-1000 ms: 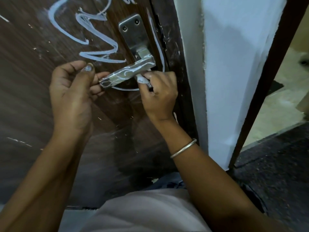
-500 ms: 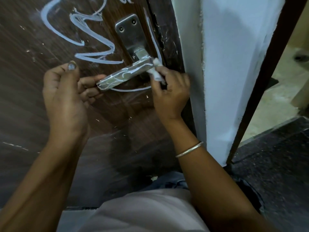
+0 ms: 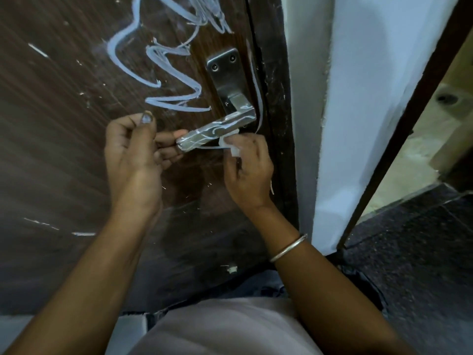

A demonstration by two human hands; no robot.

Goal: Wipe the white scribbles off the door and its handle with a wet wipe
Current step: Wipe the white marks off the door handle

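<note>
The dark brown wooden door carries thick white scribbles left of the metal lever handle, which is smeared with white too. My right hand pinches a crumpled white wet wipe against the underside of the lever, near its middle. My left hand is loosely curled beside the lever's free end, its fingertips touching that tip. A thin white line runs down the door edge to the right of the handle plate.
A dark door frame and a white wall corner stand right of the handle. Beyond them a second dark frame edge borders a doorway onto a pale floor. Dark speckled floor lies at lower right. My lap fills the bottom.
My right hand with the wipe slid left along the underside of the lever, from its pivot end to about the middle. The left hand stayed at the lever's tip.
</note>
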